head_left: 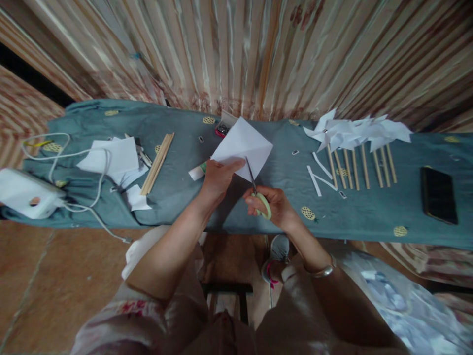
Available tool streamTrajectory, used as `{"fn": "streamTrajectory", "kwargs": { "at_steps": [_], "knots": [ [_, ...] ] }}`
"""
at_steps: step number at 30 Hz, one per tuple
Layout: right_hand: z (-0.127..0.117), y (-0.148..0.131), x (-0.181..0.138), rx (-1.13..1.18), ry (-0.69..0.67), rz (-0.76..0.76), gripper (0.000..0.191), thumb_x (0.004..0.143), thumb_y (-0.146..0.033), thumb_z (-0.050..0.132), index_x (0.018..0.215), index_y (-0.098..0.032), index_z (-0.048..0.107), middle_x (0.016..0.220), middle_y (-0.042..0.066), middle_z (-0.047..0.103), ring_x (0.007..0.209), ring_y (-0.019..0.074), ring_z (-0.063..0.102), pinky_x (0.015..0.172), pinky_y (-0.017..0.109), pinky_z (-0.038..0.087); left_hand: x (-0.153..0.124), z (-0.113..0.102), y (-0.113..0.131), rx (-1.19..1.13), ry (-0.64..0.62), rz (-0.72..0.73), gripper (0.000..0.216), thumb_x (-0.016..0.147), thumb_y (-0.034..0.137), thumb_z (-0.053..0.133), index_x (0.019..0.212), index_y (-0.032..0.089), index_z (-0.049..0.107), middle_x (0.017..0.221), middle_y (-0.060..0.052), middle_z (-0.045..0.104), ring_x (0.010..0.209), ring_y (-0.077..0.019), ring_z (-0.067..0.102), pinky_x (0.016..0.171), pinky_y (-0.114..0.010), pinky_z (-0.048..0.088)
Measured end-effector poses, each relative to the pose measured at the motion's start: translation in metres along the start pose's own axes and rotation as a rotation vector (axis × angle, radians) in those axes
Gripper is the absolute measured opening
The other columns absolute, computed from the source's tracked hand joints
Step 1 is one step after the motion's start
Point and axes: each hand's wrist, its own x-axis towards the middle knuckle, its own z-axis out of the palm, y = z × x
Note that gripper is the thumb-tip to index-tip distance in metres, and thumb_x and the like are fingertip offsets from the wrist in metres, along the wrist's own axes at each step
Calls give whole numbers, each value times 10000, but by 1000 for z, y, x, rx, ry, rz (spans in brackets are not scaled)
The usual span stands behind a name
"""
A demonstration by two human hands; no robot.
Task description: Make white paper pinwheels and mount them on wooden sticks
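Observation:
My left hand pinches the lower left edge of a white square of paper, held up above the blue cloth-covered table. My right hand grips scissors by their pale green handles. The blades point up into the paper's lower edge, along a fold line.
Finished white paper pinwheels on wooden sticks lie at the right, with paper strips beside them. A black phone lies far right. A paper stack, wooden sticks, a white box with cables and a glue stick lie at the left.

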Motion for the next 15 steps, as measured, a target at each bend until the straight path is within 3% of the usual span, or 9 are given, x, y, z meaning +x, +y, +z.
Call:
{"fn": "streamTrajectory", "kwargs": {
  "at_steps": [15],
  "knots": [
    [0, 4, 2, -6, 28, -23, 449, 591, -592, 860, 671, -188, 681, 485, -34, 599, 450, 84, 500, 467, 224, 422, 1, -3, -1, 19, -5, -21, 208, 526, 216, 840, 596, 169, 650, 623, 11, 638, 598, -130, 592, 594, -258, 459]
  ]
}}
